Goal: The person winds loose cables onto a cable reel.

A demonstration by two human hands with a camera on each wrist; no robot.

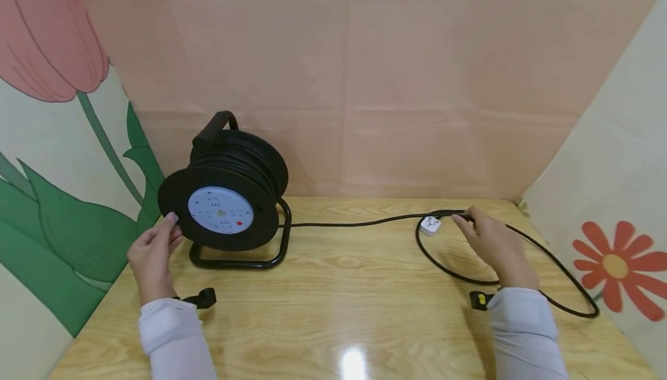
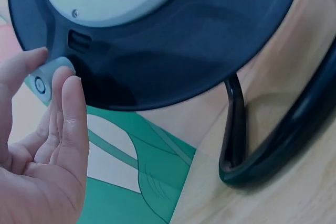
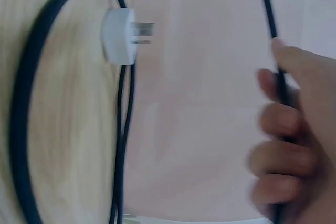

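While my left grip (image 1: 153, 255) pinches the knob (image 2: 41, 84) of the reel (image 1: 224, 177) and my right grip (image 1: 495, 247) holds the cable (image 1: 339, 225) to the reel's right, uneven pulling could snag slack on the plug (image 1: 431, 226).

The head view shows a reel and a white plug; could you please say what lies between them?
In the head view, a black cable runs from the reel toward the white plug.

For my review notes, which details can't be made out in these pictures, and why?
Head: markings on the white plug, too small to read.
Left wrist: upper part of the socket panel, cut off by the top edge.
Left wrist: part of the grey knob, behind fingertips of the left hand.
Right wrist: a stretch of black cable, behind the right hand.
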